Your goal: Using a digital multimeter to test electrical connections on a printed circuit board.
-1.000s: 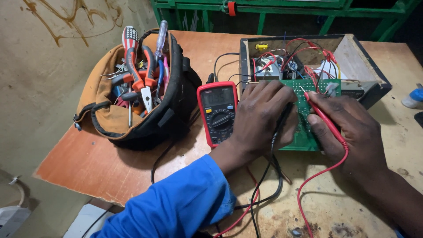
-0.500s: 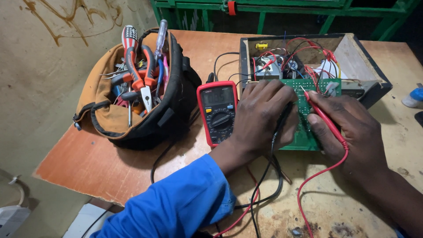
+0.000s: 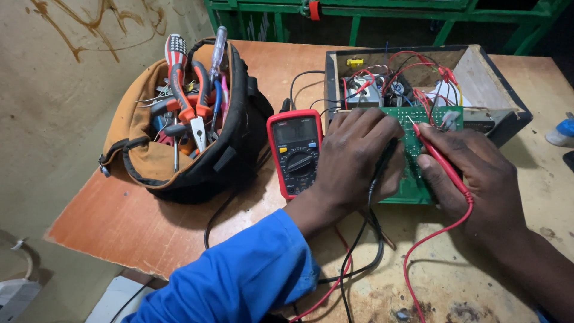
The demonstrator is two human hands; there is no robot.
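A green circuit board (image 3: 418,140) lies in front of an open dark box (image 3: 478,78) full of red, black and white wires. My left hand (image 3: 359,158) rests on the board's left part and grips a black test probe whose lead runs out under the palm. My right hand (image 3: 472,173) holds a red test probe (image 3: 436,157) like a pen, its tip touching the board near the top edge. A red multimeter (image 3: 296,152) lies face up just left of my left hand, its leads trailing toward me.
A black and tan tool bag (image 3: 185,125) with pliers, screwdrivers and other tools stands open at the table's left. A green metal frame (image 3: 382,15) runs along the far side. The table edge drops off at left to a bare floor. A small blue and white object (image 3: 562,131) sits at far right.
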